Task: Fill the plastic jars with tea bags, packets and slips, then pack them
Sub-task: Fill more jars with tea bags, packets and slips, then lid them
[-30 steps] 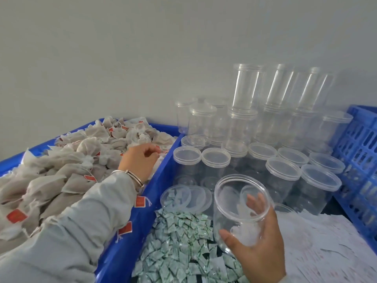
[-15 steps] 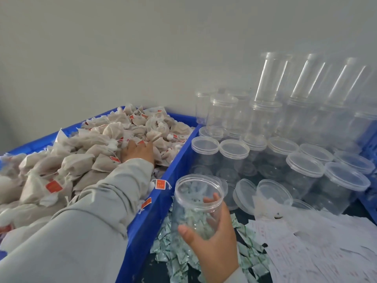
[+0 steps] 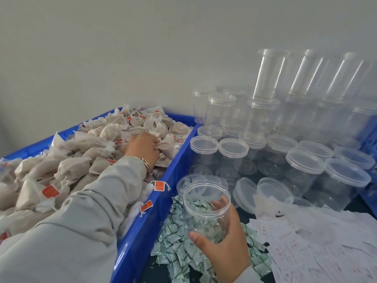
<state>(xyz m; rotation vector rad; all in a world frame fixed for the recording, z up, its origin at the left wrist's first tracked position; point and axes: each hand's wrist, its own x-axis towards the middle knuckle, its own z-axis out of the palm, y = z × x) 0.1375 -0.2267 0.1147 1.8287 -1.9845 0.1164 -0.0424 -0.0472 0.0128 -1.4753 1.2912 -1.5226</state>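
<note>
An open, lidless jar (image 3: pixel 206 211) is gripped around its wall by the right hand (image 3: pixel 222 246) and held just right of the blue crate (image 3: pixel 175 160), mouth up, seemingly so it can be filled. Inside the crate, tea bags (image 3: pixel 85 160) are being grasped by the left hand (image 3: pixel 142 148), fingers curled into the heap. Green packets (image 3: pixel 175 252) and paper slips (image 3: pixel 306 242) lie right of the crate on a dark surface; lidded jars (image 3: pixel 304 164) are stacked against a plain pale wall (image 3: pixel 122 48).

Tea bags (image 3: pixel 81 152) in left crate (image 3: pixel 179 160); lidded jars (image 3: pixel 285 144) right, packets (image 3: pixel 173 242) in front.
</note>
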